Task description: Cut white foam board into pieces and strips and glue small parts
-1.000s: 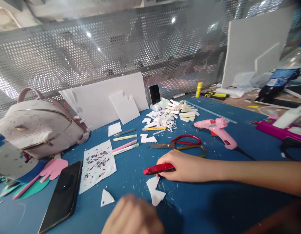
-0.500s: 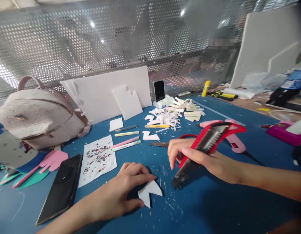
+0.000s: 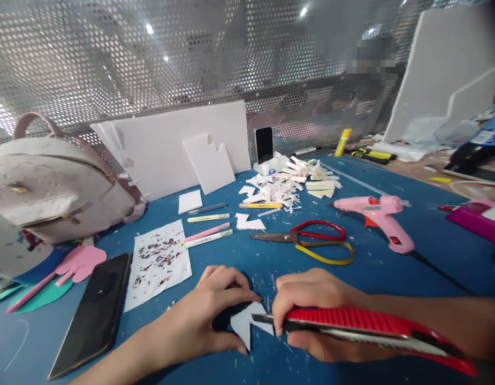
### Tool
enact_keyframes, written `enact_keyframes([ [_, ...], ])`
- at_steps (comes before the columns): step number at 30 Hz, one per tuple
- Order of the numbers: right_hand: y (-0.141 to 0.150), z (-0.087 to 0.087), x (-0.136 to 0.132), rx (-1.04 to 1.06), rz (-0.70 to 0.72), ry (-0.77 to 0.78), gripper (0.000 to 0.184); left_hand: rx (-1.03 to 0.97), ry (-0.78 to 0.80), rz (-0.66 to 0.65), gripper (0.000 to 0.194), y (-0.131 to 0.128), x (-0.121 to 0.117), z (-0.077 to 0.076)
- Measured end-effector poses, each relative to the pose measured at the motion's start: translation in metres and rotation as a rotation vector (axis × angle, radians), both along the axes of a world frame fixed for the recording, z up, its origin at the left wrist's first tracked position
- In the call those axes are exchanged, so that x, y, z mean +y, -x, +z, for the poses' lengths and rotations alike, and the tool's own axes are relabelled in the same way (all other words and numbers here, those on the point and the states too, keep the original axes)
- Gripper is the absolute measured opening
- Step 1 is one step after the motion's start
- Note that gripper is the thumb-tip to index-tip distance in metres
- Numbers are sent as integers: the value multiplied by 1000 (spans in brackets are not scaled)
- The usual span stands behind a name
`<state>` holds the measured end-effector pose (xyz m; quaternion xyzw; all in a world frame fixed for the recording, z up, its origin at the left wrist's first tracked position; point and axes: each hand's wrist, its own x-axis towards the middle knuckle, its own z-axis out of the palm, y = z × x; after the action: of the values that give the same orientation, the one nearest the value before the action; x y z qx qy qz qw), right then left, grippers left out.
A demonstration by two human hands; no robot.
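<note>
A small white foam-board piece (image 3: pixel 243 323) with a notch in its front edge lies flat on the blue tabletop. My left hand (image 3: pixel 209 307) steadies it, index finger at its top edge and thumb at its lower left. In my right hand (image 3: pixel 319 297) is a red utility knife (image 3: pixel 363 323), held low and nearly level. Its blade points left, with the tip over the foam piece at the notch. Just beyond lie scissors (image 3: pixel 293 236) with one red and one yellow handle.
Behind the hands are several pens (image 3: pixel 209 217), a heap of white scraps (image 3: pixel 279 190) and a pink glue gun (image 3: pixel 386 216). To the left lie a black phone (image 3: pixel 94 315), a speckled white sheet (image 3: pixel 159 256) and a backpack (image 3: pixel 58 182). White boards (image 3: pixel 170 149) lean at the back.
My right hand has come down and left, turning the knife from raised and slanted to nearly level, its blade now at the foam piece. The scissors and glue gun are uncovered. My left hand stays put.
</note>
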<state>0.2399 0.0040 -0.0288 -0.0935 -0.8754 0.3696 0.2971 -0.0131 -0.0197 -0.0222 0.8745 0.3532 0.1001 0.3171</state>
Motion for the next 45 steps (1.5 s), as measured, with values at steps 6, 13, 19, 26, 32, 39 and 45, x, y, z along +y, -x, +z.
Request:
enact_keyframes([
  [6,0,-8,0,-25,18,-104,16,-1,2,0,59,1,3,-3],
  [13,4,-8,-5,-57,4,-282,15,6,-9,-15,59,3,7,-2],
  [19,11,-4,-7,-74,-13,-323,12,25,-40,-47,52,6,8,-2],
  [26,12,-6,-5,-68,30,-289,12,-19,-46,-43,49,6,12,-5],
  [32,12,-2,-10,-43,-42,-370,17,-26,-44,-54,50,4,16,-5],
  [39,15,0,-14,-112,-37,-293,14,-27,-56,-60,49,2,19,-3],
  [45,15,-3,-17,-106,-38,-287,15,-39,-54,-58,51,3,16,-5],
])
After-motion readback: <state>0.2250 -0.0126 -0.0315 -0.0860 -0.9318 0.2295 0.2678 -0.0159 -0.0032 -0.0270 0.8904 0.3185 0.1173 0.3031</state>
